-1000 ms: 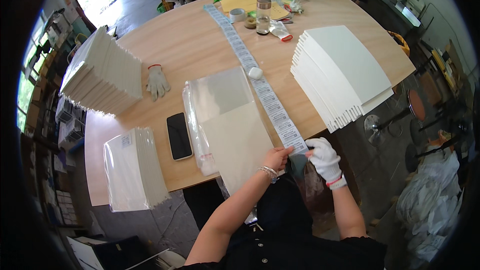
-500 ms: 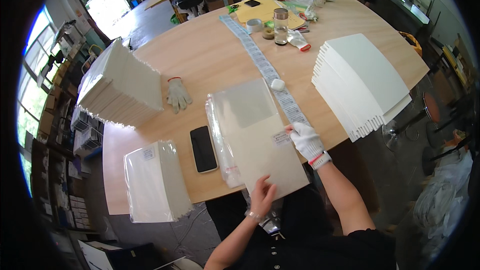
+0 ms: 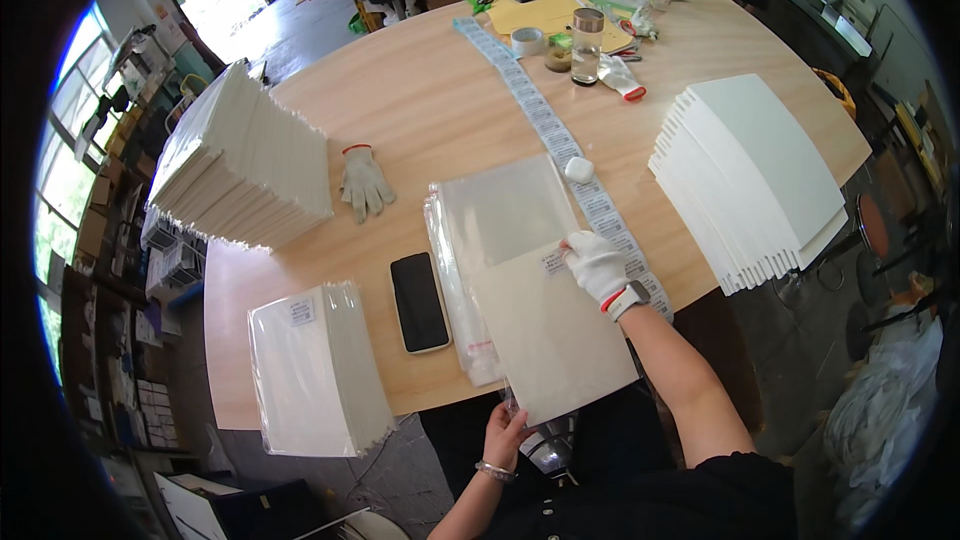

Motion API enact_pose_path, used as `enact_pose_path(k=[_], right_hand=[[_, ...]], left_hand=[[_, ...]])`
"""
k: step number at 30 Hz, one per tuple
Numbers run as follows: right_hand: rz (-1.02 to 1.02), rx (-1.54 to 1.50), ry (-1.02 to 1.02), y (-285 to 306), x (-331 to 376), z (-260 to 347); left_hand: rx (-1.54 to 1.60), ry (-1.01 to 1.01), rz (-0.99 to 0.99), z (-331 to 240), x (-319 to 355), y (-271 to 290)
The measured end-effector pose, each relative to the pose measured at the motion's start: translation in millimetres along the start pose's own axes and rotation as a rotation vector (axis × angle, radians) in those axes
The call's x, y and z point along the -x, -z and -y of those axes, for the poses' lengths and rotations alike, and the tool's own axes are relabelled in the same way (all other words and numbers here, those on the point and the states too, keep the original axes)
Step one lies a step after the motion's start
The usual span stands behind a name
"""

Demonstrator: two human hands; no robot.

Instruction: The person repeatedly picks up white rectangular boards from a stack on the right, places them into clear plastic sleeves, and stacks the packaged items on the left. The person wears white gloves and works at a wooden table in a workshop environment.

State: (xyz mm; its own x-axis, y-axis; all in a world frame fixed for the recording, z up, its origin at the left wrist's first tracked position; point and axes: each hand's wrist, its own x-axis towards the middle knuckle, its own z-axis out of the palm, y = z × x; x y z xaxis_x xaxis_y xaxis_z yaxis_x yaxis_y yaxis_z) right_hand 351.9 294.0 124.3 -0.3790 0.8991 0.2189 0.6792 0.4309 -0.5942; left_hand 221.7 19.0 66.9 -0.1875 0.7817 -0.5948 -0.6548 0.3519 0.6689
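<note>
A cream board (image 3: 555, 340), which looks bagged in clear plastic, lies tilted over the table's front edge. It has a small printed label (image 3: 553, 262) near its top right corner. My left hand (image 3: 507, 434), bare, pinches the board's lower left corner. At the upper right edge, beside the label, the fingers of my right hand (image 3: 598, 270) are closed on the board; it wears a white glove. Beneath the board is a pile of clear plastic bags (image 3: 505, 198). A long strip of printed labels (image 3: 545, 120) runs past my right hand, with a small white case (image 3: 579, 170) on it.
Left of the bags lies a black phone (image 3: 420, 302). Labelled, bagged boards (image 3: 300, 370) are stacked front left, a taller stack (image 3: 240, 165) behind them. White boards (image 3: 750, 175) fan out at right. A loose glove (image 3: 365, 183), tape roll (image 3: 527, 41) and glass bottle (image 3: 586, 48) stand farther back.
The board has slid toward me, showing more of the clear bags beyond its top edge. My left hand has moved down to its lower left corner. My right hand's fingers have curled in.
</note>
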Motion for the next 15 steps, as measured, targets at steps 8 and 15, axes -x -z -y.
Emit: enact_pose_path(k=[8, 15], right_hand=[[-0.114, 0.183, -0.24, 44.0, 14.0, 3.2], [0.318, -0.017, -0.176, 83.7, 141.9, 43.5]], left_hand=[[-0.072, -0.088, 0.028, -20.1, 14.0, -33.3], [-0.143, -0.406, 0.238, -64.0, 28.3, -27.3]])
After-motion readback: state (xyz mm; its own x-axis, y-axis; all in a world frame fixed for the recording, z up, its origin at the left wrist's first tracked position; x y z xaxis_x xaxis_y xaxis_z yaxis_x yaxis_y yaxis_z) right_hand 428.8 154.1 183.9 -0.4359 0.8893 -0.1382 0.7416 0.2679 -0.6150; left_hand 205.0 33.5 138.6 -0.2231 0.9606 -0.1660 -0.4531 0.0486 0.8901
